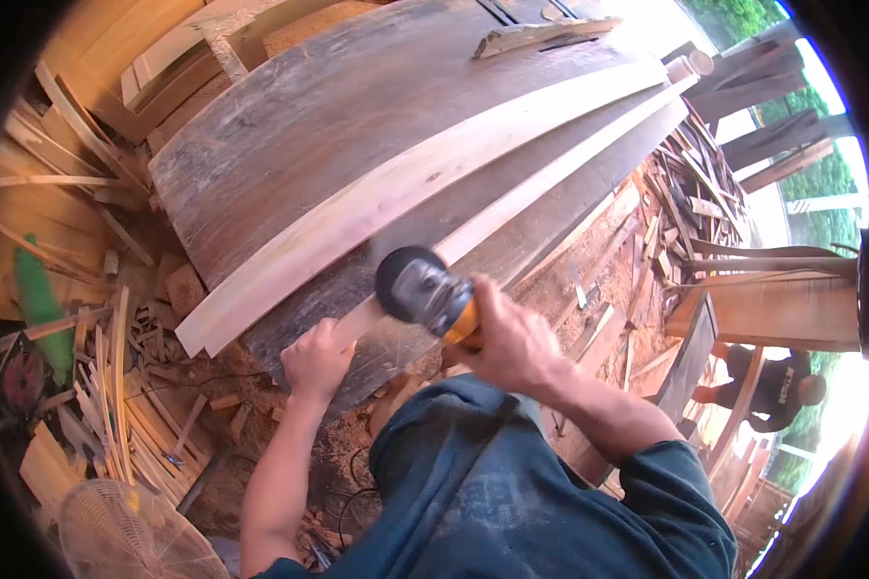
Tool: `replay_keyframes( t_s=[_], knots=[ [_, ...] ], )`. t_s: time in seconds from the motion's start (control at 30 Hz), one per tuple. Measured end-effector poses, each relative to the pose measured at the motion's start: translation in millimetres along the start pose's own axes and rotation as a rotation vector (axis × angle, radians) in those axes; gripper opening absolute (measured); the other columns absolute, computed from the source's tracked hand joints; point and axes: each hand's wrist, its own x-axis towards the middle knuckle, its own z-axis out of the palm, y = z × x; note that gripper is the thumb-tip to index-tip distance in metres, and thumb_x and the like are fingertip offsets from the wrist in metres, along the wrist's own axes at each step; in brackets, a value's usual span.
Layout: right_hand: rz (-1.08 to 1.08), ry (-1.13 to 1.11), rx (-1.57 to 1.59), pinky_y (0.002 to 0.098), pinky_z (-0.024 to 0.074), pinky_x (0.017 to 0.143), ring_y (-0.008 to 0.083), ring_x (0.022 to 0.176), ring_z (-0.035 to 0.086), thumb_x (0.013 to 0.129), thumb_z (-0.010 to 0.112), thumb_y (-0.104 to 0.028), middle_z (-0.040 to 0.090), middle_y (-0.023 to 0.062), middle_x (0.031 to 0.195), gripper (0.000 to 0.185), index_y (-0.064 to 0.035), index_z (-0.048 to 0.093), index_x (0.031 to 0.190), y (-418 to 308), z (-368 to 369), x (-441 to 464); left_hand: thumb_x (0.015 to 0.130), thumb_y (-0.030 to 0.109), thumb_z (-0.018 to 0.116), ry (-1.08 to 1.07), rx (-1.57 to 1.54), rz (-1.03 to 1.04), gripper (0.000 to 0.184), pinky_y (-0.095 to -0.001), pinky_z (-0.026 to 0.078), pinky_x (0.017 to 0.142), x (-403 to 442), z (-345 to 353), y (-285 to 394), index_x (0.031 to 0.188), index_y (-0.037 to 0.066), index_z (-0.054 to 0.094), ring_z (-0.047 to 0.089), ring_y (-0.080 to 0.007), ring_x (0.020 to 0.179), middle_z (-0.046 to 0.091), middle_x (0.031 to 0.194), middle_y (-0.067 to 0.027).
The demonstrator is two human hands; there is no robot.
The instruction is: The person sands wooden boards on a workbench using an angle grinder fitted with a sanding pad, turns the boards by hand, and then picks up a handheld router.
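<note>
My right hand is wrapped round the yellow body of an angle grinder. The grinder's dark round disc lies over a long, narrow wooden strip, hiding part of it; whether the disc touches the wood I cannot tell. Closed round the near end of that strip is my left hand. The strip runs away across a dark, worn workbench to its far right end. Beside it on the bench lies a wider pale board, with another board edge showing along it.
Wood offcuts and shavings cover the floor at the left, near a fan and a green bottle-like object. More scraps are piled right of the bench. Another person is at the far right. A rough wood piece lies on the bench's far side.
</note>
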Motion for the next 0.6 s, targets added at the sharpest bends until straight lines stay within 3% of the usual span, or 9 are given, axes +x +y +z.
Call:
replay_keyframes(
  t_s=[0.13, 0.3, 0.53, 0.6],
  knots=[
    [0.062, 0.116, 0.033, 0.0528, 0.0600, 0.083, 0.0456, 0.096, 0.072, 0.083, 0.078, -0.020, 0.068, 0.0284, 0.111, 0.066, -0.0048, 0.037, 0.133, 49, -28, 14, 0.077, 0.029, 0.081, 0.028, -0.027, -0.004, 0.031, -0.0462, 0.058, 0.071, -1, 2, 1, 0.102, 0.013, 0.070, 0.074, -0.0321, 0.083, 0.075, 0.091, -0.0082],
    [0.124, 0.258, 0.048, 0.0536, 0.0582, 0.079, 0.0477, 0.094, 0.072, 0.086, 0.077, -0.024, 0.071, 0.0290, 0.098, 0.063, -0.0067, 0.037, 0.131, 98, -62, 30, 0.075, 0.026, 0.082, 0.057, -0.024, 0.009, 0.031, -0.0438, 0.059, 0.071, -1, 5, 0, 0.102, 0.014, 0.072, 0.074, -0.0305, 0.083, 0.076, 0.092, -0.0088],
    [0.201, 0.397, -0.037, 0.0544, 0.0566, 0.082, 0.0492, 0.097, 0.070, 0.087, 0.078, -0.028, 0.071, 0.0298, 0.102, 0.065, -0.0069, 0.037, 0.133, 165, -123, 54, 0.076, 0.026, 0.084, 0.085, -0.034, 0.009, 0.029, -0.0412, 0.060, 0.071, 1, 1, 9, 0.100, 0.013, 0.074, 0.075, -0.0303, 0.081, 0.077, 0.089, -0.0104],
    [0.212, 0.471, -0.004, 0.0517, 0.0565, 0.083, 0.0458, 0.102, 0.071, 0.089, 0.077, -0.029, 0.070, 0.0296, 0.106, 0.059, -0.0039, 0.042, 0.129, 193, -145, 65, 0.076, 0.027, 0.085, 0.087, -0.015, 0.002, 0.030, -0.0409, 0.060, 0.072, 0, 3, 9, 0.101, 0.012, 0.074, 0.075, -0.0302, 0.082, 0.077, 0.089, -0.0108]
  ],
)
